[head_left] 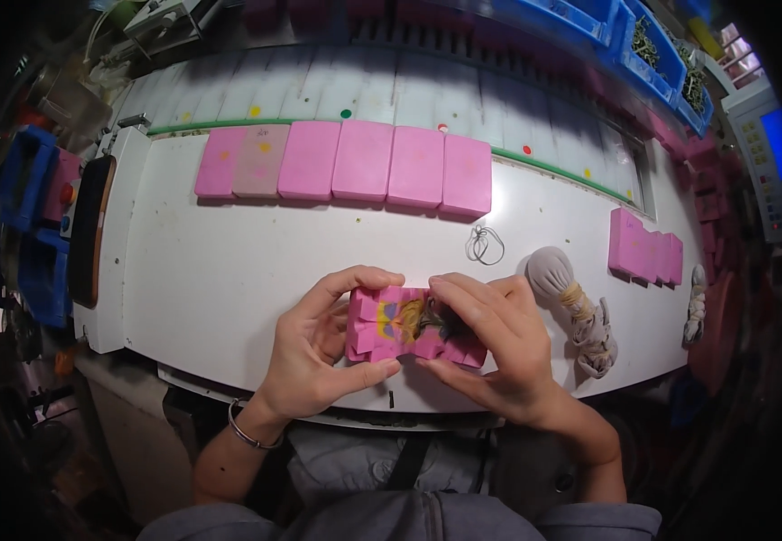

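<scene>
Near the table's front edge, a pink rubber mould block [389, 326] is held between my two hands. Its notched face is turned up and shows yellow, blue and dark marks in the middle. My left hand [312, 356] grips the left end, thumb along the near side and fingers on the far side. My right hand [519, 356] closes around the right end, its fingers covering part of the block. A grey cloth pouch [551, 270], tied at the neck with a tan band, lies right of my right hand. Thin looped bands [484, 245] rest beyond it.
A row of several pink blocks [361, 162] stands along the back of the white table [229, 270]. More pink blocks [630, 245] sit at the right, near a smaller tied cloth bundle [696, 307]. Blue bins [653, 54] are at upper right, beside a machine with a blue screen [779, 144].
</scene>
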`<state>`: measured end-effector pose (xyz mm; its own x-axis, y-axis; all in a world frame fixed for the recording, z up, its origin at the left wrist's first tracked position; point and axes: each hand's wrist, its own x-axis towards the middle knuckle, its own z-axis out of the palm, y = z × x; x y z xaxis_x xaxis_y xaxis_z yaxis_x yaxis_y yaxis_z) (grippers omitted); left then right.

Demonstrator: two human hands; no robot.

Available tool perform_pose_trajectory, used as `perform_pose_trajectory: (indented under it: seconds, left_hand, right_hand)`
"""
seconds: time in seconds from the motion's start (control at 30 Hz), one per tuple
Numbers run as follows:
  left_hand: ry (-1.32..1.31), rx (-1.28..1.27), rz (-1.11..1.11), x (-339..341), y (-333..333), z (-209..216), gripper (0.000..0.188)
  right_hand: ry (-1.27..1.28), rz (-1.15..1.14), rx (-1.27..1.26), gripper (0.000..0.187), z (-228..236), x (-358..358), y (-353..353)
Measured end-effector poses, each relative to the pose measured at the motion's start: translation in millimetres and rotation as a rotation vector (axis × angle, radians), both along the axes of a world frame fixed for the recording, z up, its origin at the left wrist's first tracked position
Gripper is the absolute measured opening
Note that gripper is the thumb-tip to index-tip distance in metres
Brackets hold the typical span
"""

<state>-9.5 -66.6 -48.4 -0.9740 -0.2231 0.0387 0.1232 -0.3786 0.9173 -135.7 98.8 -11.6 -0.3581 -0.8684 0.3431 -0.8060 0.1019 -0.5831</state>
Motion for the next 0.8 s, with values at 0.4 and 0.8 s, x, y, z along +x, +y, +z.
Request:
perform_pose_trajectory:
  seconds: [0.4,0.8]
  left_hand:
    - [-0.035,0.031,0.02,-0.1,4.3,3.0,0.063]
    - [-0.002,0.061,0.015,0.1,4.5,-1.0,0.063]
  right_hand:
    - [0.105,-0.053,-0.037,0.067,-7.6,10.5,-3.2]
    - [0.072,-0.137,-0.066,0.06,-10.8,11.7,-1.1]
